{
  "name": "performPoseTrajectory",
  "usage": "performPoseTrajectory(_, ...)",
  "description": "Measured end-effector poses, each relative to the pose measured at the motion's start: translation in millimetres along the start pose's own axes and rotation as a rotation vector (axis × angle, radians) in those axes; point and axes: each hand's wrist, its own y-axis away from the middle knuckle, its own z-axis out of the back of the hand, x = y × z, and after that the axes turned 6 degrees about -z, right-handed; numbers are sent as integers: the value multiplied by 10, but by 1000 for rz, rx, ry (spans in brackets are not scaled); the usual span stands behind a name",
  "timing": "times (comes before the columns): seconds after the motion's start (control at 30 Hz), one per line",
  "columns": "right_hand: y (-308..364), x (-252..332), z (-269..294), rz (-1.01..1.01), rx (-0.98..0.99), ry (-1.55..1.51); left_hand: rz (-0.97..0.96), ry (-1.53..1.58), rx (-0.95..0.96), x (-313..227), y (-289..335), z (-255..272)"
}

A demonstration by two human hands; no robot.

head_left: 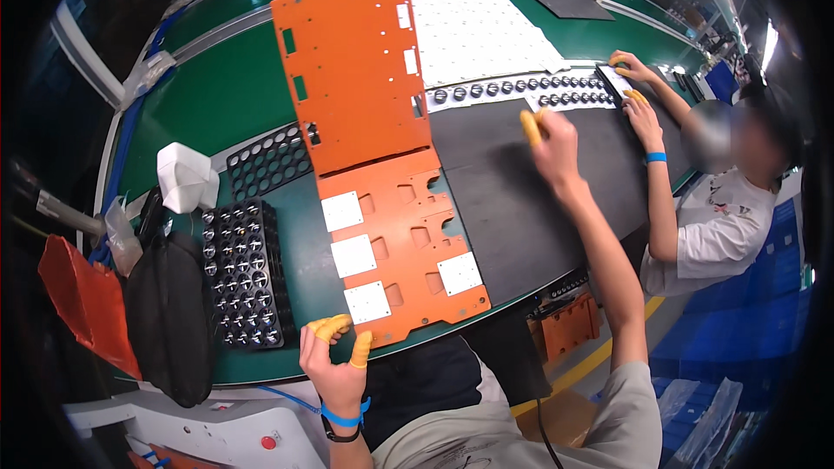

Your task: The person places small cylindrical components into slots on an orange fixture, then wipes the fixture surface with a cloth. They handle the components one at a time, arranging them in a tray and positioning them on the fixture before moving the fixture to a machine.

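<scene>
Yellow finger covers are on fingers of both my hands. My left hand [334, 375] is at the table's front edge, thumb and fingers apart, beside the near left corner of an orange fixture plate [404, 247]. Nothing shows between those fingers. Three white square plates [354, 256] sit along the fixture's left side, and another white square plate [459, 274] lies near its right corner. The fixture's orange lid [352, 69] stands hinged up at the far side. Over a black mat [495, 191], my right hand [556, 152] is raised with fingers drawn together; whatever they may pinch is hidden.
Black trays of round parts [239, 274] stand left of the fixture. A white strip of round black parts [521, 87] and a white sheet [478, 30] lie farther back. At right, a co-worker's hands [643, 122] hold a white-and-black piece. A black bag [174, 313] hangs at left.
</scene>
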Motion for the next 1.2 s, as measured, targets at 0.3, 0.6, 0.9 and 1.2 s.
performPoseTrajectory(0.3,1036,1335,468,-146,759,-85,207,-173,190,-171,-253,-108)
performPoseTrajectory(0.6,831,1269,613,-514,799,-543,170,-117,108,-139,-162,-138)
performPoseTrajectory(0.9,636,324,721,123,150,224,117,-82,81,-148,-138,-133)
performPoseTrajectory(1.2,748,191,666,-1,149,165,180,-104,103,-136,-139,-130)
